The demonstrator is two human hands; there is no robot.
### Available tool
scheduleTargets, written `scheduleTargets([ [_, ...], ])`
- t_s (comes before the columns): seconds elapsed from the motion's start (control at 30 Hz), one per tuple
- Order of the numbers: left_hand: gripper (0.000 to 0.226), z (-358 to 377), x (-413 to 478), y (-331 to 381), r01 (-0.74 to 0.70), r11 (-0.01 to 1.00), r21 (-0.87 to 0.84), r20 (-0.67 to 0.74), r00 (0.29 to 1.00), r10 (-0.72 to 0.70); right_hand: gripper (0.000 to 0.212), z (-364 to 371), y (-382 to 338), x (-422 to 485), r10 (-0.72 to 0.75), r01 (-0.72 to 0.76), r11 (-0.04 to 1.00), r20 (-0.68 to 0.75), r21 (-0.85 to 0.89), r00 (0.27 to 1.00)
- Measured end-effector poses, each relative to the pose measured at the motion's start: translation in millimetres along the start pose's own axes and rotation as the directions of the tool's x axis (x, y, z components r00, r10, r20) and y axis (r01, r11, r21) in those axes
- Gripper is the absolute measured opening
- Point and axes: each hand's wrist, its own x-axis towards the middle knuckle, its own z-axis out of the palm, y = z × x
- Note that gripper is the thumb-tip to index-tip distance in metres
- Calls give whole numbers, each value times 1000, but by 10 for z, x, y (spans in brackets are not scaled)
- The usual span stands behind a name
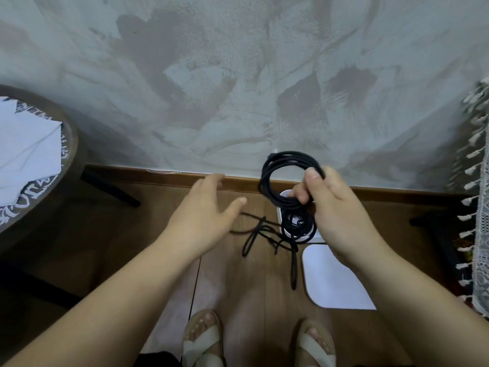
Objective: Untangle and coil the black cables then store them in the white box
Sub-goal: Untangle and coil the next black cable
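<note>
One coiled black cable [291, 155] hangs pinched in the right grip [336, 207] just above the white box [279, 215] on the floor, while the empty, spread-fingered left grip [203, 215] hovers nearer the tangled cable [272, 239] lying just left of that box.

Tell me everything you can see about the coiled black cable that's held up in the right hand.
The coiled black cable is a thin, matte cord wound into several roughly round loops, with what looks like a connector end poking out at the upper left. It is held up off the floor, its ring facing the camera, above the white box. The right hand grips its lower right side between thumb and curled fingers; nothing else touches it.
</note>
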Motion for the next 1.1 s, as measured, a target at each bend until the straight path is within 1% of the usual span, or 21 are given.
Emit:
scheduleTargets([
  [0.03,51,-19,-2,15,-46,997,-66,-70,997,42,32,9,-23,-16,-46,49,997,70,-53,996],
  [0.07,47,-36,-15,44,-107,980,-168,-119,989,87,29,21,-44,-32,-85,100,990,146,-97,986],
  [0.1,43,-38,-27,83,-166,955,-245,-132,982,137,27,36,-53,-44,-116,149,980,225,-135,967],
  [0.17,41,-20,-57,139,-249,906,-341,-49,968,247,20,68,-40,-61,-143,225,953,355,-202,924],
  [0.23,33,5,-101,187,-255,883,-393,87,946,312,18,76,-23,-73,-154,263,938,407,-226,900],
  [0.27,33,11,-112,200,-246,892,-381,141,937,319,21,70,-21,-75,-157,276,930,418,-241,895],
  [0.33,39,2,-100,206,-229,927,-296,228,926,302,25,59,-3,-71,-147,291,915,442,-279,885],
  [0.37,40,-3,-82,196,-215,932,-292,264,919,294,25,57,1,-69,-142,290,916,451,-279,881],
  [0.4,42,-8,-67,187,-193,924,-330,293,910,295,27,63,11,-63,-144,287,923,459,-258,877],
  [0.47,48,-19,-40,162,-113,883,-455,335,898,287,36,81,26,-53,-178,293,937,465,-188,867],
  [0.5,49,-29,-37,154,-52,853,-519,362,891,274,36,89,32,-47,-188,291,943,462,-162,867],
  [0.53,47,-38,-44,157,15,815,-580,395,880,265,33,93,37,-40,-191,277,952,448,-133,873],
  [0.6,32,-38,-75,185,131,711,-691,448,849,280,27,84,45,-26,-173,227,971,427,-79,888],
  [0.73,30,19,-149,279,295,480,-826,458,848,268,20,74,48,-10,-166,150,986,419,72,893],
  [0.77,28,28,-157,297,315,453,-834,462,848,261,19,70,56,-4,-161,133,986,417,96,894],
  [0.8,28,33,-160,317,321,447,-835,464,847,259,19,70,62,-2,-158,125,986,414,106,896],
  [0.87,32,28,-152,340,310,457,-834,458,851,258,20,70,68,-11,-158,115,985,410,127,898],
  [0.97,34,23,-127,337,313,435,-844,436,873,219,34,79,51,-35,-117,63,987,392,146,912],
  [1.03,32,2,-105,318,327,393,-860,416,894,165,47,39,78,-21,-39,0,995,369,104,928],
  [1.07,32,-19,-84,299,330,361,-872,400,906,140,49,6,98,-7,2,-28,998,377,62,926],
  [1.1,31,-46,-64,282,327,326,-887,381,917,118,45,-26,126,12,43,-47,999,404,-1,914],
])
